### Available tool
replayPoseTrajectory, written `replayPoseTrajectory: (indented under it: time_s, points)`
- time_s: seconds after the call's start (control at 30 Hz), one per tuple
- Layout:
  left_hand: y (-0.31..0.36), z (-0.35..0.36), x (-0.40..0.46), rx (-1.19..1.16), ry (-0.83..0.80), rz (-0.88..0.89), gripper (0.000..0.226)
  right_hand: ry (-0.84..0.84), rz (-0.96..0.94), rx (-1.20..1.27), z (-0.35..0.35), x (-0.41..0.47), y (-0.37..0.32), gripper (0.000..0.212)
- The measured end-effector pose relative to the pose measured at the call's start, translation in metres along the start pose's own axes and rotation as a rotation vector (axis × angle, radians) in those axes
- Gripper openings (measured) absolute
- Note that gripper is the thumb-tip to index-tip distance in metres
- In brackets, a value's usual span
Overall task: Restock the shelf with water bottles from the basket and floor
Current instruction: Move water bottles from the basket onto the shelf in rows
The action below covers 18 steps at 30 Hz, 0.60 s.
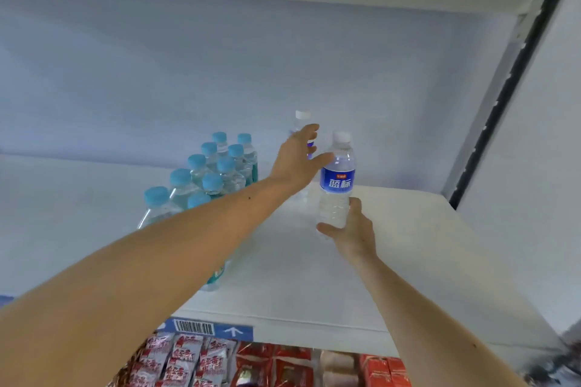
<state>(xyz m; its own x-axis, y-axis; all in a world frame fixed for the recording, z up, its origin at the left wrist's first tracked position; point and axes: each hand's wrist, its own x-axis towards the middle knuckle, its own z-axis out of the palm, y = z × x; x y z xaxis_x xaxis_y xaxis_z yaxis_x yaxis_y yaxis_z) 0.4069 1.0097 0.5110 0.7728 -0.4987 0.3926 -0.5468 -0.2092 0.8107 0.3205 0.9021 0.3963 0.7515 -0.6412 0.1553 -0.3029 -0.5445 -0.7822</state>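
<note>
Restocking looks partly done, judging by how things stand; a block of blue-capped bottles point(213, 173) already fills the shelf point(393, 261) toward nine o'clock, two rows deep, running from the back panel to the front lip; a lone white-capped bottle point(302, 118) stands upright at twelve o'clock near the back, and a second one is only now arriving; bare white shelf spreads toward three o'clock and along the front at six o'clock, so a good deal of room remains; neither basket nor floor is in view, so how many bottles are left cannot be told.

The right hand point(355, 229) grips the lower body of the blue-label bottle point(337, 181), thumb on one side and fingers curled behind; whether its base has reached the shelf is hidden by the hand; the left hand point(297, 160) reaches past it with fingers spread and relaxed, lying against the white-capped bottle behind, thumb pointing at the blue-label bottle's shoulder; whether it touches that shoulder I cannot tell.

The held bottle is clear plastic with ribbed lower walls, a white screw cap and a deep blue band with white characters; it stands near upright, full of water, just in front of its twin; below the shelf lip, at six o'clock, a blue price strip point(209, 328) sits above red snack packets point(188, 361).
</note>
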Motion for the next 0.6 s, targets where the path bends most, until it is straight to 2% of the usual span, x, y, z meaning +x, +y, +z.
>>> replayPoseTrajectory:
  time_s: [0.07,0.23,0.3,0.43,0.5,0.6]
  points:
    - [-0.017,0.004,-0.007,-0.017,0.064,-0.049,0.053,0.010,-0.022,-0.006,0.003,0.012,0.002,0.069]
    - [-0.070,0.019,-0.021,0.175,0.107,-0.202,0.032,-0.002,-0.039,-0.069,0.013,0.042,0.004,0.075]
    - [-0.095,0.027,-0.025,0.250,0.058,-0.271,0.032,-0.001,-0.034,-0.080,0.016,0.054,0.004,0.076]
    - [-0.126,0.041,-0.033,0.403,-0.115,-0.370,0.049,-0.017,-0.018,-0.106,0.021,0.076,0.004,0.077]
    - [-0.134,0.047,-0.034,0.485,-0.167,-0.350,0.054,-0.028,-0.005,-0.105,0.022,0.086,0.004,0.077]
    - [-0.137,0.053,-0.031,0.611,-0.198,-0.297,0.046,-0.042,0.004,-0.101,0.023,0.100,0.005,0.078]
